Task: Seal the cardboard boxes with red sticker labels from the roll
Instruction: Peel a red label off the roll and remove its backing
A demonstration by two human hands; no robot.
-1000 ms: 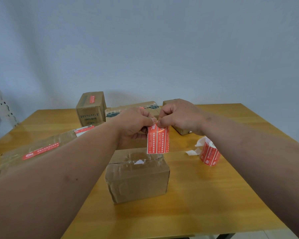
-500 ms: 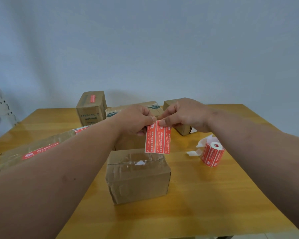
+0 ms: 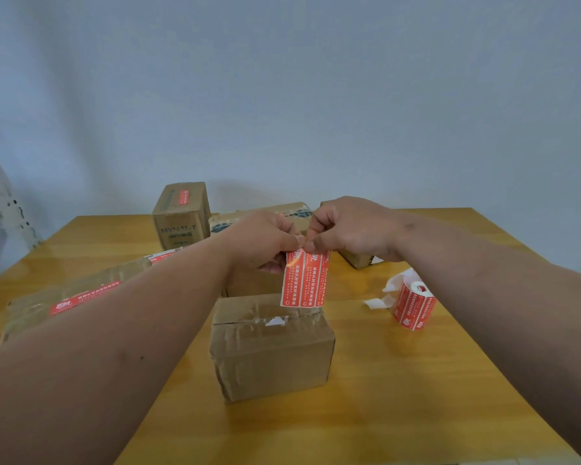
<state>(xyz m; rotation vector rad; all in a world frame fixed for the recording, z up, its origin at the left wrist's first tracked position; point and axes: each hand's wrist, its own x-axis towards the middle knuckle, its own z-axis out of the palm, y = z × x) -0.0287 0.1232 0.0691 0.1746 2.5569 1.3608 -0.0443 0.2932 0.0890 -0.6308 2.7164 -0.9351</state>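
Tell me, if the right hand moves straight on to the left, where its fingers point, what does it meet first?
The left hand: the right hand already nearly touches it at the sticker strip both pinch.

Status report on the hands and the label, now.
Both hands, left hand and right hand, pinch the label strip top. Strip hangs above the front box. Nothing between.

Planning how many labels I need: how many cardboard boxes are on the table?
5, perhaps more hidden by the arms: front centre, long flat one left, upright back left, back centre, back right behind right hand.
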